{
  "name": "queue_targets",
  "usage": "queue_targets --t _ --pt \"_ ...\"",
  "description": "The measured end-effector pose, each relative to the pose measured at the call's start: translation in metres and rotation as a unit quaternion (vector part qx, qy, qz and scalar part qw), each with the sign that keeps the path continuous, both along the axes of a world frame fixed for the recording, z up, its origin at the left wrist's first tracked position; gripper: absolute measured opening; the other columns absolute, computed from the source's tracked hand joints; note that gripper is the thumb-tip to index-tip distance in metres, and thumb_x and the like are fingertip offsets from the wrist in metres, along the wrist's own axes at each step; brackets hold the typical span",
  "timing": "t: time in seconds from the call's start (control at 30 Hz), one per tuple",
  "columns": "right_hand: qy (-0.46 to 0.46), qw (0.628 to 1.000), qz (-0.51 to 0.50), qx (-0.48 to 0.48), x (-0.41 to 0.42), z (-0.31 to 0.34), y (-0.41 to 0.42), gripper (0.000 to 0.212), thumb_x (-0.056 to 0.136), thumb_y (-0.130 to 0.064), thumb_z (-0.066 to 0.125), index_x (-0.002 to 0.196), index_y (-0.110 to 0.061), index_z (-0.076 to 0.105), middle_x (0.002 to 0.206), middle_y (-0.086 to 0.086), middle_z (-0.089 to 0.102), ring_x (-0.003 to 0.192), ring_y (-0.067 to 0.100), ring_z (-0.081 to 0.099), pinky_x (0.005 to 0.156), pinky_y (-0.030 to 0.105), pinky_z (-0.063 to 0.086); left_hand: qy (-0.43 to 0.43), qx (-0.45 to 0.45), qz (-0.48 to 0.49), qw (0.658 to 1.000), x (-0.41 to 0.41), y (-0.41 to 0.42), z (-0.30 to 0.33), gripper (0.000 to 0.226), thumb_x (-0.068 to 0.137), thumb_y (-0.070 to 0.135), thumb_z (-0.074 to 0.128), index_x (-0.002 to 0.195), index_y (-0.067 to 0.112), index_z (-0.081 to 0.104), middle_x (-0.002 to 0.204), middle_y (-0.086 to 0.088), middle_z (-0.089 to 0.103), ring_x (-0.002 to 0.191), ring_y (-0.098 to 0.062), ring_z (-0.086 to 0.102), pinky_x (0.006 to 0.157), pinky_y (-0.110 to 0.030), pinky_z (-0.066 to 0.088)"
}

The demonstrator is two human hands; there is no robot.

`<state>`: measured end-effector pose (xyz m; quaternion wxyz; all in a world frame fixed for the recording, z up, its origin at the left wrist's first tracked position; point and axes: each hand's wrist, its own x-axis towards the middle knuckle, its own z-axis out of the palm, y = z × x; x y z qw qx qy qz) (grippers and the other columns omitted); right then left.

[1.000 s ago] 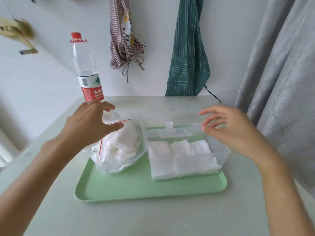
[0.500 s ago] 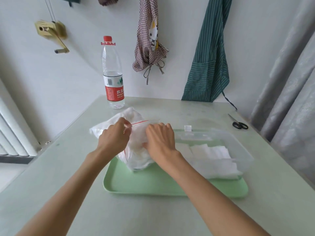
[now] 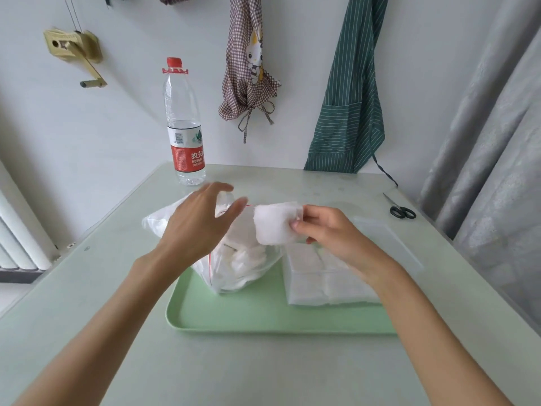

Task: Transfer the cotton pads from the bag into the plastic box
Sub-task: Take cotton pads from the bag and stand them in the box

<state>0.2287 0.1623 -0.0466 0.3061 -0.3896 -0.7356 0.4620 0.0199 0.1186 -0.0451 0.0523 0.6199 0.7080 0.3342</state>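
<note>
Pads [image 3: 328,276] fill box [image 3: 389,244]; right hand [image 3: 325,232] pinches pad [image 3: 275,224] over bag [image 3: 240,259], left hand [image 3: 199,227] spread.

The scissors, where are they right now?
The scissors lie on the table at the far right, near the grey curtain, beyond the clear plastic box and away from both hands.

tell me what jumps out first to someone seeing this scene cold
The right hand pinches a white cotton pad just above the clear bag, with the left hand open over it. Both sit on a mint tray beside the plastic box, and a red-capped water bottle stands behind.
</note>
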Motion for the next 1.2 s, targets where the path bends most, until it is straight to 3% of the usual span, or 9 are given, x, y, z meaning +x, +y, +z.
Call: queue_targets --t 0.13,0.27,0.4,0.6,0.67,0.8,0.87,1.07,1.2 --pt "0.092 0.984 0.053 -0.140 0.030 -0.002 0.004 0.021 0.091 -0.017 0.056 0.107 -0.013 0.068 0.096 -0.004 0.066 0.087 0.008 0.057 0.074 0.020 0.046 -0.138 -0.107 -0.226 0.958 0.033 -0.006 0.033 0.056 0.079 0.067 0.051 0.118 0.029 0.061 0.114 0.019 0.063 0.102 0.006 0.059 0.093 -0.023 0.047" --pt "0.121 0.982 0.025 -0.145 0.059 -0.002 0.004 0.019 0.093 -0.015 0.053 0.103 -0.016 0.069 0.094 -0.002 0.068 0.085 0.008 0.060 0.072 0.019 0.050 -0.141 -0.121 -0.259 0.948 0.062 0.014 0.033 0.023 0.084 0.028 0.069 0.099 0.011 0.070 0.093 -0.004 0.074 0.090 -0.021 0.068 0.085 -0.035 0.054" --pt "0.091 0.992 -0.037 -0.075 0.101 0.003 0.006 0.018 0.091 -0.013 0.056 0.106 -0.013 0.067 0.095 0.001 0.071 0.089 0.009 0.064 0.084 0.024 0.051 -0.136 -0.132 -0.298 0.935 0.101 0.034 0.035 0.017 0.083 0.028 0.069 0.094 0.015 0.074 0.090 -0.003 0.074 0.089 -0.022 0.068 0.082 -0.039 0.056" --pt "0.015 0.986 -0.168 -0.007 0.150 0.005 0.012 0.020 0.092 -0.008 0.057 0.107 -0.018 0.066 0.095 -0.001 0.073 0.078 0.005 0.066 0.067 0.016 0.052 -0.066 -0.169 -0.300 0.937 0.141 0.071 0.031 0.025 0.088 0.027 0.064 0.108 0.012 0.068 0.096 -0.008 0.072 0.090 -0.027 0.067 0.084 -0.038 0.055" --pt "-0.095 0.976 -0.198 -0.003 0.172 -0.004 0.019 0.033 0.089 -0.004 0.059 0.115 -0.024 0.059 0.109 0.004 0.067 0.081 0.012 0.063 0.065 0.019 0.050 -0.034 -0.227 -0.291 0.929 0.147 0.084 0.024 0.029 0.089 0.027 0.063 0.114 0.013 0.063 0.095 -0.008 0.071 0.084 -0.021 0.068 0.079 -0.031 0.057" --pt "-0.358 0.923 -0.051 -0.135 0.185 -0.026 0.025 0.087 0.083 -0.021 0.070 0.148 -0.036 0.014 0.129 -0.003 0.048 0.079 0.015 0.063 0.086 0.027 0.051 0.002 -0.363 -0.305 0.880 0.158 0.096 0.012 0.033 0.092 0.024 0.059 0.124 0.015 0.055 0.105 -0.009 0.070 0.079 -0.006 0.067 0.070 -0.016 0.056" --pt "-0.348 0.927 -0.017 -0.138 0.179 -0.036 0.029 0.096 0.079 -0.025 0.074 0.149 -0.039 0.009 0.126 -0.004 0.051 0.085 0.018 0.067 0.090 0.028 0.050 0.002 -0.398 -0.308 0.864 0.164 0.100 0.006 0.037 0.092 0.021 0.060 0.127 0.010 0.053 0.107 -0.005 0.068 0.078 -0.005 0.067 0.070 -0.016 0.056" --pt "-0.250 0.960 0.009 -0.124 0.173 -0.053 0.039 0.088 0.074 -0.013 0.079 0.143 -0.035 0.028 0.121 0.010 0.060 0.091 0.020 0.066 0.068 0.020 0.052 0.054 -0.410 -0.314 0.855 0.179 0.105 -0.010 0.030 0.091 0.026 0.061 0.118 0.014 0.060 0.083 0.017 0.063 0.073 0.005 0.064 0.060 -0.013 0.050" --pt "-0.228 0.965 0.005 -0.127 0.173 -0.055 0.040 0.079 0.076 -0.011 0.077 0.140 -0.031 0.035 0.118 0.015 0.062 0.081 0.018 0.065 0.065 0.019 0.051 0.180 -0.348 -0.327 0.860 0.186 0.102 -0.020 0.028 0.087 0.033 0.063 0.113 0.022 0.066 0.091 0.006 0.072 0.073 0.006 0.063 0.086 -0.024 0.049"
